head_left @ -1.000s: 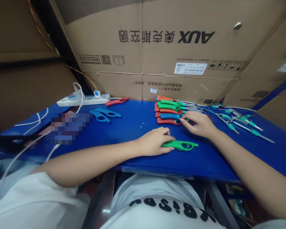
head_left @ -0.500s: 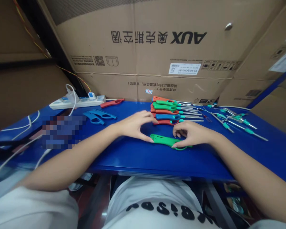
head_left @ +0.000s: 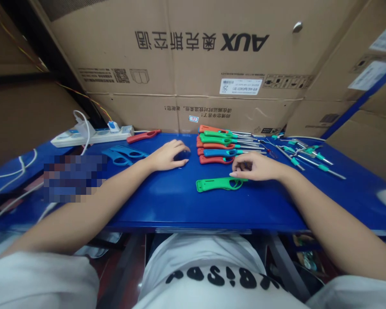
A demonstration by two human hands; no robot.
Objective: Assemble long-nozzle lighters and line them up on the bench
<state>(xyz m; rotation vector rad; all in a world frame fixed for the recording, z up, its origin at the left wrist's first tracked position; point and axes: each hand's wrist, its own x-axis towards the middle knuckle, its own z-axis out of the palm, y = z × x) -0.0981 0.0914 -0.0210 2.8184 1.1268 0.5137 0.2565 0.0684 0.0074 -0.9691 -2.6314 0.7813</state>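
Left hand [head_left: 171, 155]: apparently empty, fingers spread from the thumb in a loose curve, positioned just right of the flat blue plastic handle pieces with oval openings [head_left: 124, 155]. Right hand [head_left: 257, 166]: fingers curled inward, thumb extended over the looped end of the long green plastic handle piece [head_left: 212, 184]; whether thumb and fingers pinch it cannot be told. The green piece lies crosswise on the glossy blue desk [head_left: 180, 210], nearer the person than the row of orange, green, blue and red plastic handles [head_left: 217, 152], several bearing slim metal tubes. Further right: loose silver metal tubes with teal fittings [head_left: 321, 165].
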